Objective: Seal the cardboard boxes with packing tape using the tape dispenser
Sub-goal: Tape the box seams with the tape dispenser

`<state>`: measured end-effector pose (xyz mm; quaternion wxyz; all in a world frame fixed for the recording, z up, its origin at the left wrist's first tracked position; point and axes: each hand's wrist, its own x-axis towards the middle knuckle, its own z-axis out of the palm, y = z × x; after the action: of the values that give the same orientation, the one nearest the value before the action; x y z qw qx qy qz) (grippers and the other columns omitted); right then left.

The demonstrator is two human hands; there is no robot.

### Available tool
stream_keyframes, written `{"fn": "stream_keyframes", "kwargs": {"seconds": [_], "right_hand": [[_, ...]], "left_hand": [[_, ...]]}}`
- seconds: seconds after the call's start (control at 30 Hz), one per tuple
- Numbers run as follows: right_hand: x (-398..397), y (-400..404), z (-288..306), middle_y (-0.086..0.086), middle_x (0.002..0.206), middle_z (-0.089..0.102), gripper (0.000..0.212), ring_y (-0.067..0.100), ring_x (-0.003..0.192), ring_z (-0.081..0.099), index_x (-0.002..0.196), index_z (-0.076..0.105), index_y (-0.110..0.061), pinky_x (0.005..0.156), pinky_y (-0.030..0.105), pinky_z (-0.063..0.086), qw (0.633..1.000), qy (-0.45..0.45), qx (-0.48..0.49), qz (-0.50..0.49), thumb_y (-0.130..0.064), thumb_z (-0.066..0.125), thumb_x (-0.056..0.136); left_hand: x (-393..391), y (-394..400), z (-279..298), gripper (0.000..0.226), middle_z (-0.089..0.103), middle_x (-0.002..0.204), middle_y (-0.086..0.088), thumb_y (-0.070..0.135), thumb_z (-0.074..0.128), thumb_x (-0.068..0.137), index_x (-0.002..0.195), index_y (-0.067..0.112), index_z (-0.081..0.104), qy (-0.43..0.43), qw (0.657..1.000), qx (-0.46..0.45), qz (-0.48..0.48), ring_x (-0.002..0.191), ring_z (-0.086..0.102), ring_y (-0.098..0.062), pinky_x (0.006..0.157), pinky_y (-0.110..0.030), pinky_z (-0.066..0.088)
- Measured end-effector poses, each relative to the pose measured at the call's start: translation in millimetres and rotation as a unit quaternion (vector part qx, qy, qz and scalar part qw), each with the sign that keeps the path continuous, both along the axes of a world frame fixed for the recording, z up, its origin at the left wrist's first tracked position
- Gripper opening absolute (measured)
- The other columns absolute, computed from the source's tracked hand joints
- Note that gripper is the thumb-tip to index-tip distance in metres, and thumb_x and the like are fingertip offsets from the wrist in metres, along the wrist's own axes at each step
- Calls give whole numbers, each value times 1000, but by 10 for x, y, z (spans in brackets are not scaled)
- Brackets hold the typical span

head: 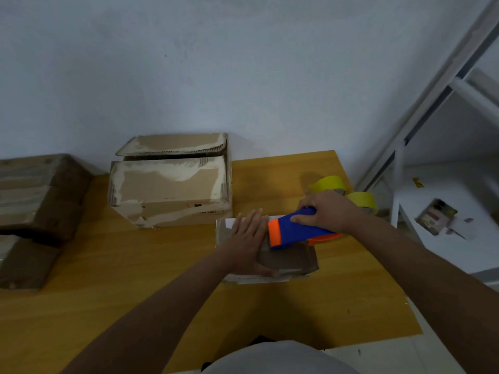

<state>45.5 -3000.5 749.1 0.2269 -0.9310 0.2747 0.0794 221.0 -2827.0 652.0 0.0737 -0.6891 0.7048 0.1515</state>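
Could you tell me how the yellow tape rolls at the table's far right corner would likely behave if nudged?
The yellow tape rolls are round, so probably apt to roll. They sit near the table edge, so might drop off. Likely light, being hollow rings.

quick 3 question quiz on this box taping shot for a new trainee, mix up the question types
1. True or false: the left hand lies flat, fingers straight, on top of the small cardboard box.
2. Multiple choice: what does the right hand grip? A) a yellow tape roll B) the blue and orange tape dispenser C) a box flap
3. Fill the gap: the larger cardboard box by the wall has its top flaps ____.

Key
1. True.
2. B. The two yellow tape rolls lie on the wooden table just beyond that hand, untouched.
3. Open, so it is not yet sealed.
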Motion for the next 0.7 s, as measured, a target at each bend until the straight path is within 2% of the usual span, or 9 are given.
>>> {"fn": "stream_keyframes", "kwargs": {"seconds": [0.1,0.17,0.23,0.33,0.5,0.63,0.7], "right_hand": [[4,-11,34,-6,85,65,41,10,75,59,107,69,-25,64,30,50,999,44,-3,18,-59,50,92],[4,-37,72,-1,99,69,47,15,86,63,115,68,-26,75,35,54,997,73,9,33,-60,46,93],[-4,-57,91,1,105,70,51,17,91,64,119,68,-26,79,37,55,995,85,23,38,-63,45,92],[-47,-63,71,2,98,72,53,16,86,65,114,71,-23,77,40,56,997,55,40,30,-64,51,88],[-176,-85,-6,-2,90,71,49,10,80,64,112,72,-24,74,39,56,997,13,73,15,-62,53,88],[-516,-303,-46,-10,82,66,47,5,74,60,112,71,-30,64,28,50,997,16,75,-16,-64,53,86],[-728,-467,-61,-5,88,69,47,8,79,62,112,71,-30,70,32,53,997,20,65,-43,-64,53,86]], "left_hand": [[-30,-23,-63,127,-18,163,-13,90,36,75,152,7,-20,-15,1000,-15,6,150,-19,-27,119,-51,-15],[-5,-7,-88,125,-13,164,-12,91,33,75,153,8,-19,-18,1000,-22,6,151,-14,-26,120,-50,-14],[-8,-5,-100,126,-11,164,-10,94,27,72,153,9,-19,-17,1000,-25,7,151,-13,-25,121,-50,-12],[-15,0,-119,128,-12,165,-8,98,18,67,153,12,-21,-8,999,-31,7,151,-14,-23,121,-50,-10],[8,16,-134,125,-13,165,-8,99,18,67,148,16,-30,-4,999,-44,10,151,-14,-22,120,-48,-14],[9,13,-150,125,-13,165,-7,99,21,68,147,18,-32,-4,999,-49,12,148,-21,-18,118,-44,-21],[3,14,-155,127,-16,164,-5,100,21,67,147,19,-34,-3,999,-50,13,144,-29,-13,116,-42,-25]]}}
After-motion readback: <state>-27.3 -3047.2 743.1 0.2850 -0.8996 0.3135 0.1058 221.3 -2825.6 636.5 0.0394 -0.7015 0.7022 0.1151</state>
